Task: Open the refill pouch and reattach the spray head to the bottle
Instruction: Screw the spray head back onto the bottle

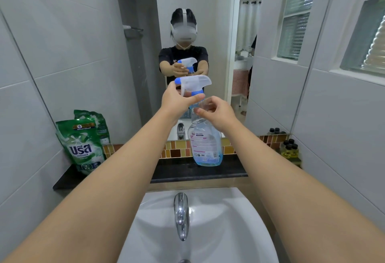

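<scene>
A clear spray bottle (206, 143) with a little blue liquid at its bottom stands on the black ledge (208, 171) behind the sink. Its white and blue spray head (193, 84) sits at the bottle's neck. My left hand (177, 101) grips the spray head from below, at its blue collar. My right hand (216, 112) wraps around the bottle's upper neck. A green refill pouch (82, 145) stands upright at the left end of the ledge, away from both hands. Whether the pouch top is torn I cannot tell.
A white sink (218, 221) with a chrome tap (181, 214) lies below my arms. A mirror (198, 12) ahead reflects a person wearing a headset. Several small dark-capped bottles (289, 150) stand at the ledge's right end. Tiled walls close in on both sides.
</scene>
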